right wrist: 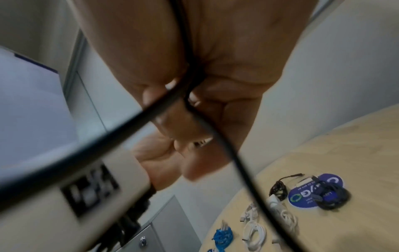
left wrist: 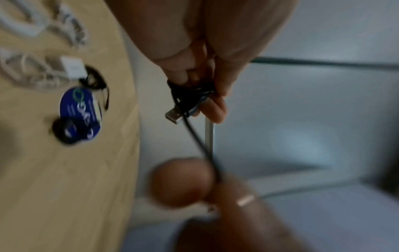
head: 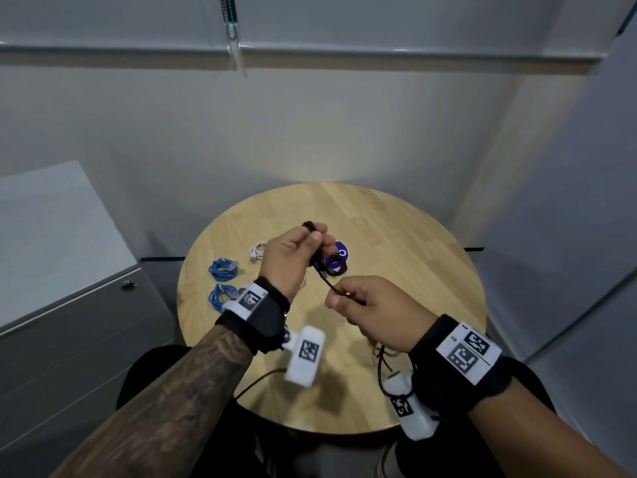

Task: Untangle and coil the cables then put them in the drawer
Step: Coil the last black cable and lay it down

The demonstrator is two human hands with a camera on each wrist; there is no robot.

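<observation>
My left hand (head: 312, 240) is raised over the round wooden table (head: 396, 236) and grips a small bundle of coiled black cable (left wrist: 190, 92); its USB plug (left wrist: 172, 116) sticks out below the fingers. A taut strand of that black cable (head: 325, 281) runs down to my right hand (head: 339, 298), which pinches it between thumb and fingers (right wrist: 194, 100). The slack hangs below my right wrist. Two blue coils (head: 223, 269) (head: 220, 295) and white cables (head: 256, 251) lie on the table's left side.
A round purple sticker (head: 341, 253) on the table has another black coil (right wrist: 332, 196) lying on it. A grey drawer cabinet (head: 69, 322) with a lock (head: 128, 286) stands left of the table, drawers closed. Grey walls surround the table.
</observation>
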